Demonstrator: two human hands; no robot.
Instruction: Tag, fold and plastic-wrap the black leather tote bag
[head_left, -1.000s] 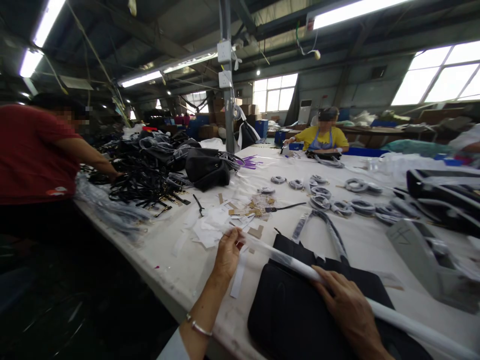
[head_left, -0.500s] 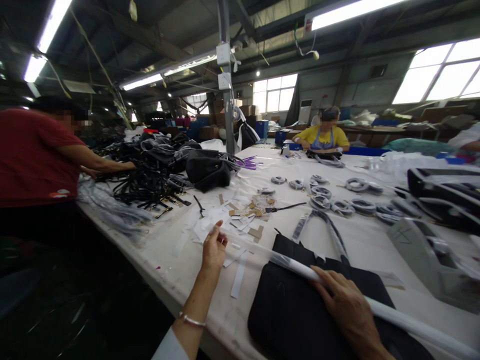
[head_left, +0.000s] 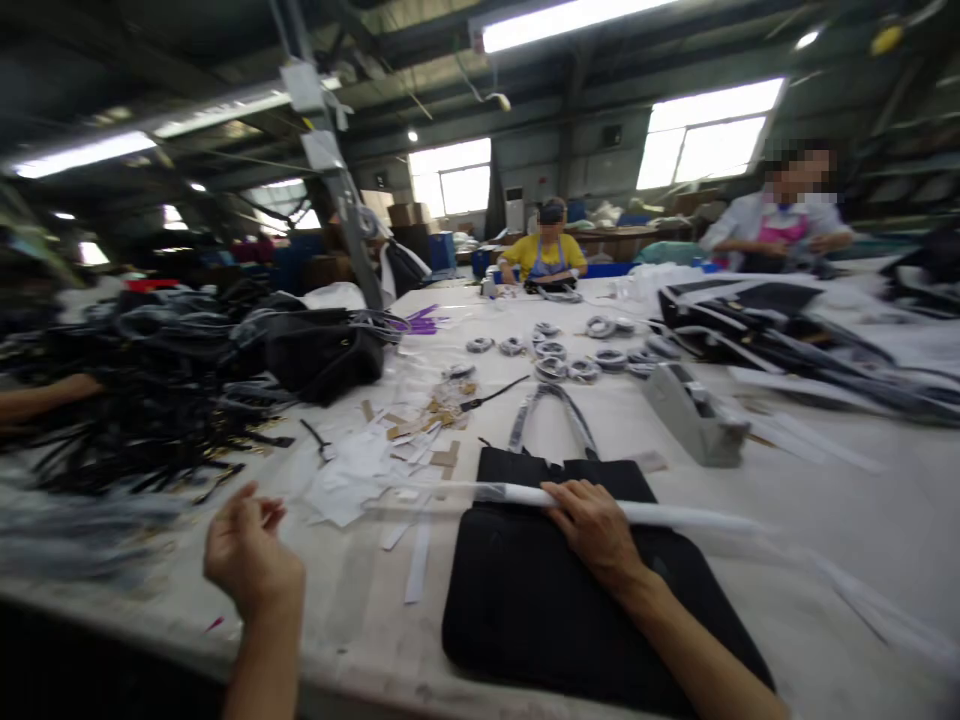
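A flat black bag (head_left: 540,600) lies on the white table (head_left: 825,520) in front of me, its wrapped handles (head_left: 551,415) pointing away. Across its top lies a long white rolled strip (head_left: 675,516). My right hand (head_left: 596,530) rests on that roll, fingers curled over it and pressing it onto the bag. My left hand (head_left: 251,555) hovers above the table's near left edge, fingers loosely curled, thumb and fingertips close together; I cannot make out anything in them. White paper scraps (head_left: 360,470) lie between my two hands.
A heap of black straps and bags (head_left: 187,370) covers the left of the table. A grey tape dispenser (head_left: 694,415) stands right of the handles, coiled strap rolls (head_left: 570,355) behind it. A person in yellow (head_left: 544,255) and a person in white (head_left: 780,225) work at the far side.
My left hand has pulled away from the strip's end, left and toward me. The view has swung right; the person in red has left the frame, only a forearm showing. My right hand stayed on the roll.
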